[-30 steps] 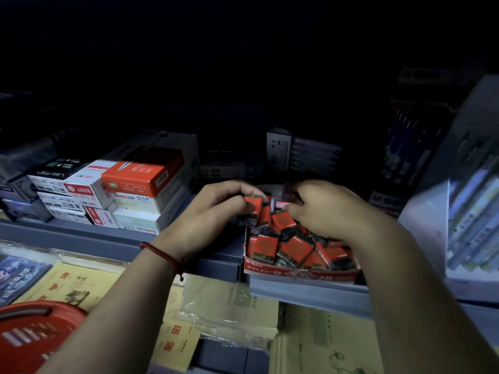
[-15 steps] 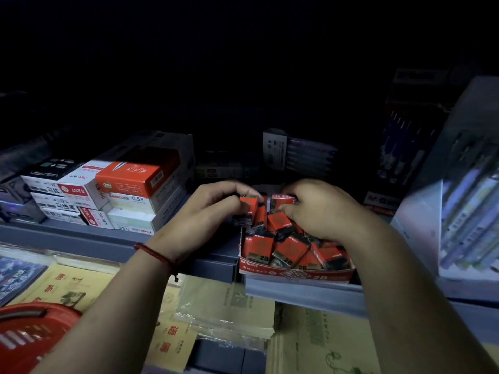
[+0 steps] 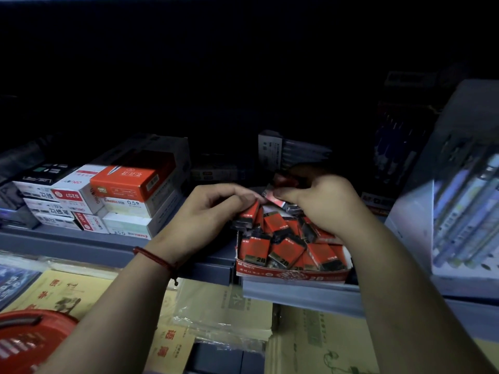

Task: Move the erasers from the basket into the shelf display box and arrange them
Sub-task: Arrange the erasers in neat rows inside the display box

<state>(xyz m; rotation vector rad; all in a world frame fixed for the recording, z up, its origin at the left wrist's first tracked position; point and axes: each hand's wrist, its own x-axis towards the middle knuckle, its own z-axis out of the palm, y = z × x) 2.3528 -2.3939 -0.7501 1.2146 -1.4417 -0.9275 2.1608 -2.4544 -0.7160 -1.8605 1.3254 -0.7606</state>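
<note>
left hand (image 3: 205, 214): centre of the frame, just left of the box, fingers curled and clamped on an eraser (image 3: 249, 215) that stands tilted over the box's left back corner.
right hand (image 3: 321, 201): right of centre, over the back of the box, thumb and fingers pinched on a second eraser (image 3: 276, 197); the grip is blurred and in shadow.
hands: close together, their fingertips almost meeting above the box.
erasers (image 3: 286, 249): red and black, marked 2b, heaped unevenly in the box, some leaning, some flat.
box (image 3: 291, 275): red, low front wall, sitting at the shelf's front edge, lower centre right.
shelf (image 3: 81, 247): grey, crossing the frame's middle.
basket (image 3: 32, 338): red, lower left corner, well apart from the box.
bracelet (image 3: 156, 259): red cord on the left wrist.
cartons (image 3: 121, 195): stacked on the shelf, left of the hands.
pen packs (image 3: 464, 211): right edge, leaning.
paper packs (image 3: 221, 306): yellowish, below the shelf.
</note>
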